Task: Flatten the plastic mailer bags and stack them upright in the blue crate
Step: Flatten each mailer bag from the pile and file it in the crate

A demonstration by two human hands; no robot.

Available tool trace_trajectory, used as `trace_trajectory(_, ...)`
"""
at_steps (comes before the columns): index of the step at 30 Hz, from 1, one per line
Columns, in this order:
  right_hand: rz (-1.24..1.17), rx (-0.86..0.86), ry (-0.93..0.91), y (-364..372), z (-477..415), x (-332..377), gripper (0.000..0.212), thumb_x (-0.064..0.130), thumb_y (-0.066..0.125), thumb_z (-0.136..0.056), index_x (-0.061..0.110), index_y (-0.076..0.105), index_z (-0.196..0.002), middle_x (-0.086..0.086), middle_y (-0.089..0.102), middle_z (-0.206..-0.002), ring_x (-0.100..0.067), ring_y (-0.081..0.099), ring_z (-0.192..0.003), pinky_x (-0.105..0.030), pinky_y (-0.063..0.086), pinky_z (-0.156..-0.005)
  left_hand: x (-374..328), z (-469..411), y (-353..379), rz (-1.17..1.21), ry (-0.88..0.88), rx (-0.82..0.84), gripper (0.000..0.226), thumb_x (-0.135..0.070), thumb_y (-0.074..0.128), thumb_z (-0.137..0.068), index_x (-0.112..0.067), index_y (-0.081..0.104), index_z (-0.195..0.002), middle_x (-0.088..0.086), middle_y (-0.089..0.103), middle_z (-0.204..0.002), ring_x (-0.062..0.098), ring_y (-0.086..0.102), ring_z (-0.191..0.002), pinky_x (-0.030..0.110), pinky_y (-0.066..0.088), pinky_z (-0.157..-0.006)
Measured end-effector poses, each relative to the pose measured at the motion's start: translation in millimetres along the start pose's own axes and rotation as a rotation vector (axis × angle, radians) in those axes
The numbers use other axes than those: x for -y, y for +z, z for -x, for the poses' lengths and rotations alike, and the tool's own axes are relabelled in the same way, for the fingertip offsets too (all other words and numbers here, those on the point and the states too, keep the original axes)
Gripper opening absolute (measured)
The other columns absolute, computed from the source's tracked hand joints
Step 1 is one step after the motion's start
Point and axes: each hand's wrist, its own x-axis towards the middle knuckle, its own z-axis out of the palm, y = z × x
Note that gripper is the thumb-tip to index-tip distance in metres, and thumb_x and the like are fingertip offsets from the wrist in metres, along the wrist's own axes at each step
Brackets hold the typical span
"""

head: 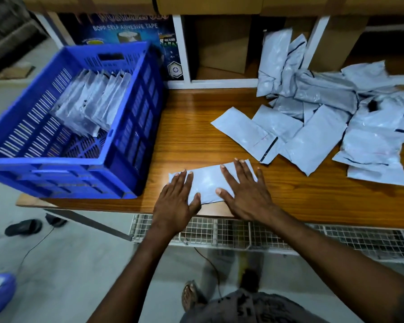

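A pale grey mailer bag (208,183) lies flat near the front edge of the wooden table (196,127). My left hand (176,199) presses its left end with straight fingers. My right hand (245,194) presses its right end, fingers spread. The blue crate (126,117) stands on the table's left end, holding several grey mailer bags upright (91,106) against its far side. A loose pile of mailer bags (324,117) covers the right part of the table, some crumpled, some flat.
Cardboard boxes (222,47) and a tape carton (126,31) stand in white shelving behind the table. A wire mesh rack (266,234) runs under the table's front edge. Sandals (23,227) and a cable lie on the floor to the left.
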Motion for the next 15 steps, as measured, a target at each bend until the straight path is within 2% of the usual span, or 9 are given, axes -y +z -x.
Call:
trace_trajectory(3,-0.003,0.046,-0.014,-1.9,-4.2,-2.5,0.079,0.077,0.0,-0.094,0.036,-0.01,-0.16,-0.007,-0.023,-0.167,-0.021,-0.026,-0.152,-0.053,-0.016,-0.121,-19.1,-7.3,-12.6,0.012,-0.091,0.033,0.09,-0.067,-0.001,-0.09,-0.02,0.015,-0.165,0.003,0.009,-0.172,0.018,0.008,-0.159,0.04,0.008,-0.126)
trace_trajectory(6,-0.03,0.017,-0.038,-3.9,-9.3,-8.4,0.075,0.074,0.001,-0.097,0.036,-0.011,-0.16,-0.006,-0.023,-0.167,-0.02,-0.026,-0.152,-0.05,-0.015,-0.122,-38.4,-13.2,-5.9,0.041,-0.139,-0.055,0.083,-0.064,0.002,-0.099,-0.015,0.023,-0.163,0.006,0.018,-0.17,0.023,0.016,-0.158,0.04,0.012,-0.126)
trace_trajectory(9,-0.012,0.001,-0.081,-0.7,-5.1,-23.4,0.075,0.075,0.003,-0.097,0.037,-0.013,-0.16,-0.005,-0.022,-0.167,-0.019,-0.024,-0.153,-0.05,-0.013,-0.123,-37.2,-2.7,10.7,0.055,-0.154,-0.068,0.077,-0.066,0.009,-0.103,-0.021,0.014,-0.165,-0.001,0.008,-0.172,0.017,0.007,-0.159,0.036,0.005,-0.126)
trace_trajectory(15,0.016,0.063,-0.091,-4.1,-4.4,-36.9,0.078,0.078,-0.002,-0.094,0.037,-0.02,-0.157,-0.003,-0.028,-0.165,-0.018,-0.029,-0.151,-0.057,-0.017,-0.119,-33.9,0.9,9.2,0.039,-0.194,-0.036,0.087,-0.077,0.007,-0.094,-0.027,0.005,-0.165,-0.007,-0.002,-0.172,0.012,-0.003,-0.158,0.037,0.004,-0.128)
